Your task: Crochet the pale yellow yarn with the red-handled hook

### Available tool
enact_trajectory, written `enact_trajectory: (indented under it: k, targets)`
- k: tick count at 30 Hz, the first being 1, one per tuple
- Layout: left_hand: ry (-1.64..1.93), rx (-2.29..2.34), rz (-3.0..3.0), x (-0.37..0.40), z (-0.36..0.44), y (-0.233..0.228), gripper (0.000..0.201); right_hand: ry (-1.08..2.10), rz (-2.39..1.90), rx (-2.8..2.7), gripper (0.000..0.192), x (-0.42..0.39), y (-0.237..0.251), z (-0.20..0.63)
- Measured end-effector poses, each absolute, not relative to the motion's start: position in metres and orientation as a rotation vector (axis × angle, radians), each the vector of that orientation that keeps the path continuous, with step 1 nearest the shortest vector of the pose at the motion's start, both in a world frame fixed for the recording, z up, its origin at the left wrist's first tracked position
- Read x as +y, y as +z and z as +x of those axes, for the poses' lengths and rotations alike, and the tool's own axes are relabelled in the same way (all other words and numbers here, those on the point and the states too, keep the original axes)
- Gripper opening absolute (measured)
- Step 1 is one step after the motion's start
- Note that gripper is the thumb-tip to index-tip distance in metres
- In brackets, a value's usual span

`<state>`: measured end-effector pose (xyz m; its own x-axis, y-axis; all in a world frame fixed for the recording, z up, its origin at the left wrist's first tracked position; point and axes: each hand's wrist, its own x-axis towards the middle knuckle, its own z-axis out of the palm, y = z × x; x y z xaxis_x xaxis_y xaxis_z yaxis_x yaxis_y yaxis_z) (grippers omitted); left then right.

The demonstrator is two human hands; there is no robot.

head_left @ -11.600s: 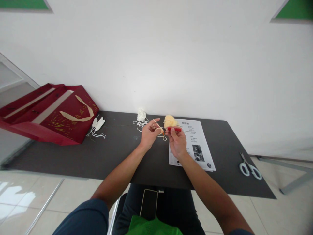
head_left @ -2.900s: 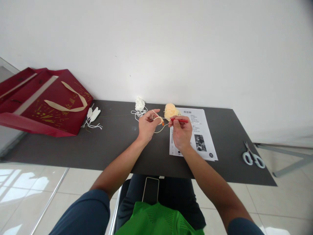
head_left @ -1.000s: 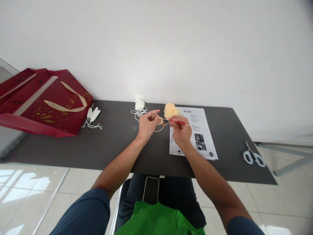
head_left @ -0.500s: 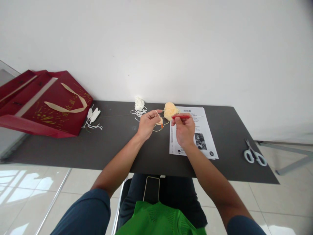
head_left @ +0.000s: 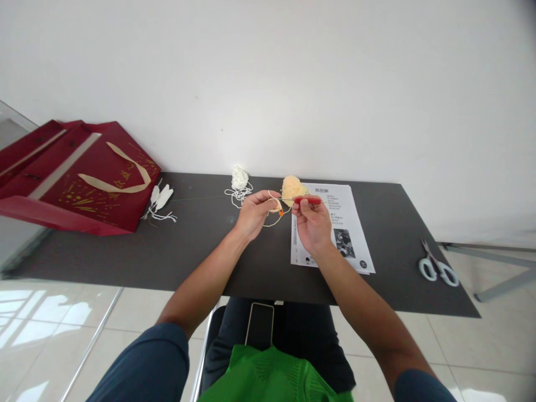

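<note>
Hook (head_left: 309, 199), red-handled, sat gripped in the right hand (head_left: 313, 224), its shaft reaching right up to the yellow piece (head_left: 274, 206)! That piece was pinched by the left hand (head_left: 252, 215), above the worktop (head_left: 167, 257), nearer the back edge than the front. The yellow ball (head_left: 292, 187) sat just behind, white yarn (head_left: 239, 177) to its left, both along that back edge. Paper (head_left: 341, 220) lay beneath the right hand, scissors (head_left: 436, 266) by the right edge, the bag (head_left: 84, 187) at the left end.
</note>
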<state>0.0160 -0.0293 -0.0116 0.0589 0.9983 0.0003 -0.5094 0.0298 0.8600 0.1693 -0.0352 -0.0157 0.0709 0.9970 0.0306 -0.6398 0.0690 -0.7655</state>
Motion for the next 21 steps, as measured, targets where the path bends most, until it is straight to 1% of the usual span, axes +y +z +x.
enact_trajectory:
  k: [8,14,21]
  targets:
    - [1.474,1.02,0.982,-0.032,0.018,-0.017,0.021,1.387,-0.735,-0.648,0.021,-0.04,-0.017,0.161]
    - [1.563,1.025,1.009,-0.032,0.017,-0.017,0.023,1.379,-0.75,-0.656,0.021,-0.041,-0.016,0.159]
    - [1.557,0.981,1.029,-0.031,0.017,-0.017,0.047,1.39,-0.743,-0.661,0.02,-0.043,-0.017,0.157]
